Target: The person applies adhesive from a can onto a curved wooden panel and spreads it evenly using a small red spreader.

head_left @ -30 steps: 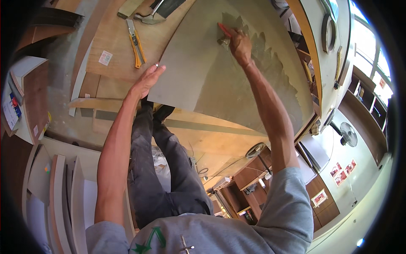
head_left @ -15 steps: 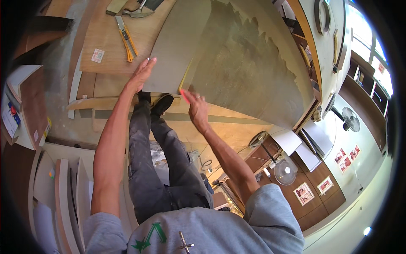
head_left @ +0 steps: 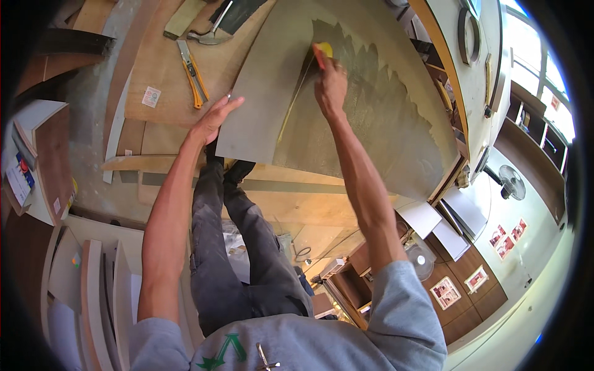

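A large grey sheet (head_left: 253, 117) lies before me, its right part coated with a darker, wet-looking smear (head_left: 383, 117) that has a jagged edge. My right hand (head_left: 331, 86) grips a spreader (head_left: 320, 54) with a red part and a yellow part, against the sheet at the smear's upper left. A thin yellowish line runs down the smear's left border. At the sheet's left edge, my left hand (head_left: 213, 121) holds on with its thumb over the top; its other fingers are partly hidden. An orange utility knife (head_left: 195, 80) lies just beyond that hand.
A claw hammer (head_left: 211, 36) and a flat block (head_left: 184, 18) rest on the wooden board (head_left: 154, 68) at upper left. Panels stand at lower left (head_left: 93, 297). A fan (head_left: 511, 182) and brown cabinets (head_left: 464, 303) are at right. My legs are under the sheet's near edge.
My right hand has swept the spreader away from me, from the sheet's near edge up to the smear's far left. My left hand stays at the sheet's edge; the view has shifted slightly.
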`<state>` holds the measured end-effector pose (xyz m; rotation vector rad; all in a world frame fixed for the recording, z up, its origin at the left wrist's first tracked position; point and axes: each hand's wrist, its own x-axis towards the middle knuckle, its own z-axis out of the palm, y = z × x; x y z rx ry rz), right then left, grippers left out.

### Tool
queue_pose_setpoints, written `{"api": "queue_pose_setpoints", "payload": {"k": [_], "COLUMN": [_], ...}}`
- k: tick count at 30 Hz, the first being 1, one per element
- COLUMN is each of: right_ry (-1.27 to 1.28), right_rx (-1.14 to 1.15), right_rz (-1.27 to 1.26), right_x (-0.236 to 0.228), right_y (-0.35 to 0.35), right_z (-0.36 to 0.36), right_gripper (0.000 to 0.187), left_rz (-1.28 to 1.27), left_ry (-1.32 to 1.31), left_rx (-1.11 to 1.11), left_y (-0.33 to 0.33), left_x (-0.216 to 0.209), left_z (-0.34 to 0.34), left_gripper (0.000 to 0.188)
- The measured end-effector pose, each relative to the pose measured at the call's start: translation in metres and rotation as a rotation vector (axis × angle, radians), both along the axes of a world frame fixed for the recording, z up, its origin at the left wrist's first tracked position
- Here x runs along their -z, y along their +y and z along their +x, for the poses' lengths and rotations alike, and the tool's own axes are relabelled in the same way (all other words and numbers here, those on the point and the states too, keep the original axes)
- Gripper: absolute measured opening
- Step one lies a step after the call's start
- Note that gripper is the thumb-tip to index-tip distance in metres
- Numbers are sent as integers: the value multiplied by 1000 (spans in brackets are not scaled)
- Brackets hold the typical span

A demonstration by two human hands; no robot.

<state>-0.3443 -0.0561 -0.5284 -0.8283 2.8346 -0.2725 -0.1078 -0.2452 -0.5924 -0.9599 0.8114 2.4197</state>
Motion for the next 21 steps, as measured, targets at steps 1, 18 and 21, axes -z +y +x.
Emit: {"api": "queue_pose_setpoints", "payload": {"k": [1,18,21], "right_ry": [9,-82,62], "right_rx": [-102,-283,-506], "right_rz": [69,82,38], "right_x": [8,75,41], "right_y": [-6,-129,-105], "right_z": [0,-101,-83], "right_gripper": [42,32,45], "left_rz": [-42,-85,-107], "left_ry": [7,-59,-105], "left_rx": [-11,-26,-20], "left_y": [-1,-10,-7], "left_x": [3,-8,-4], "left_z": [0,17,17], "left_gripper": [99,92,95]}}
